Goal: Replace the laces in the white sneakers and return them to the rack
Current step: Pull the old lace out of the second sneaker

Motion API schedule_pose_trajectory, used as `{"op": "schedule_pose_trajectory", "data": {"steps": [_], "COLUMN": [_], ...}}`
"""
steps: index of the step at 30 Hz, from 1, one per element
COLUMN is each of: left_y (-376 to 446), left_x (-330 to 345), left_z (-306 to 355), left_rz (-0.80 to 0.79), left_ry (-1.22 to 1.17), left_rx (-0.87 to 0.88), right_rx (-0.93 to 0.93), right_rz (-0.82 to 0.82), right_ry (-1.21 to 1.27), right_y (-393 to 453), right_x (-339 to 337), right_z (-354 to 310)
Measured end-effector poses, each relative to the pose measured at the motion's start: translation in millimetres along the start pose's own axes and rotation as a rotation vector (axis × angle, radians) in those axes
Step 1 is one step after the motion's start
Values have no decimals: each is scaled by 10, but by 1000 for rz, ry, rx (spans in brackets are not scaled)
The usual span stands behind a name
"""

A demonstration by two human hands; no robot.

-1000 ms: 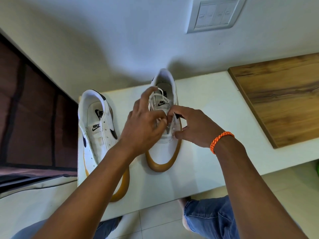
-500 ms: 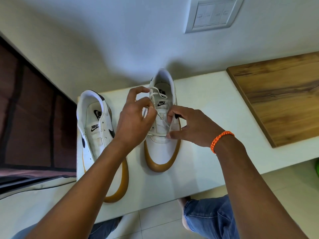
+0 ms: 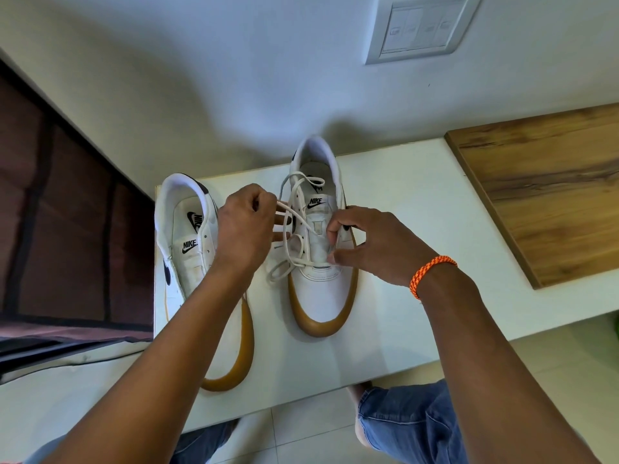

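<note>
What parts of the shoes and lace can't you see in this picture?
Head view:
- Left shoe: its middle and eyelets are hidden behind the left hand and forearm.
- Lace: its ends are hidden inside both hands.
- Right shoe: its right-side eyelets are covered by the right hand.
- Rack: not in view.

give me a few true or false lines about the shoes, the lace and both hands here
1. The left hand pinches the white shoelace. True.
2. The white gum-soled sneaker on the right is fully laced. False: only the lowest eyelets are threaded and the rest of the lace lies loose.
3. The right hand wears an orange braided wristband. True.
4. The white gum-soled sneaker on the left has a lace tied in a bow. False: no lace shows in it.
5. Both sneakers stand on the wooden board. False: they stand on the white tabletop.
</note>
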State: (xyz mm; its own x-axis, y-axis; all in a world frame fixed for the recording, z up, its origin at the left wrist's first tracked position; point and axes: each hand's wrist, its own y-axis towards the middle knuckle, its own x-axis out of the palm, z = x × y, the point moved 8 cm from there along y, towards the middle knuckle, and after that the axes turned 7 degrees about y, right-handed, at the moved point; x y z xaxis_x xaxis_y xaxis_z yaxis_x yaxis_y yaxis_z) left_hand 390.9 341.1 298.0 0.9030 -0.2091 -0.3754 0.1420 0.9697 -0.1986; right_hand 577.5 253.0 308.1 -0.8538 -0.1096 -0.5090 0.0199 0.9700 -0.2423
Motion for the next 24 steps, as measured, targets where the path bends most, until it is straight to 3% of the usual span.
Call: {"op": "schedule_pose_trajectory", "data": {"steps": [6,10,13,18,24], "left_y": [8,16,31,-25,-74], "left_x": [23,-26,-71,-35,98], "left_z": [21,84,95,198,186], "left_rz": [-36,20,43,20,-173], "left_ry": [381,564,583,520,597], "left_rx": [137,212,215,306,364], "right_rx": [-34,-55,-82,-123,-111], "right_rz": [22,63,17,110,85], "right_ry": [-8,-128,-324,-359,-447], "right_y": [15,2,-18,-54,-57], "right_x": [15,49,169,172,172], "right_z": [-68,-205,-261,-394,-342]}}
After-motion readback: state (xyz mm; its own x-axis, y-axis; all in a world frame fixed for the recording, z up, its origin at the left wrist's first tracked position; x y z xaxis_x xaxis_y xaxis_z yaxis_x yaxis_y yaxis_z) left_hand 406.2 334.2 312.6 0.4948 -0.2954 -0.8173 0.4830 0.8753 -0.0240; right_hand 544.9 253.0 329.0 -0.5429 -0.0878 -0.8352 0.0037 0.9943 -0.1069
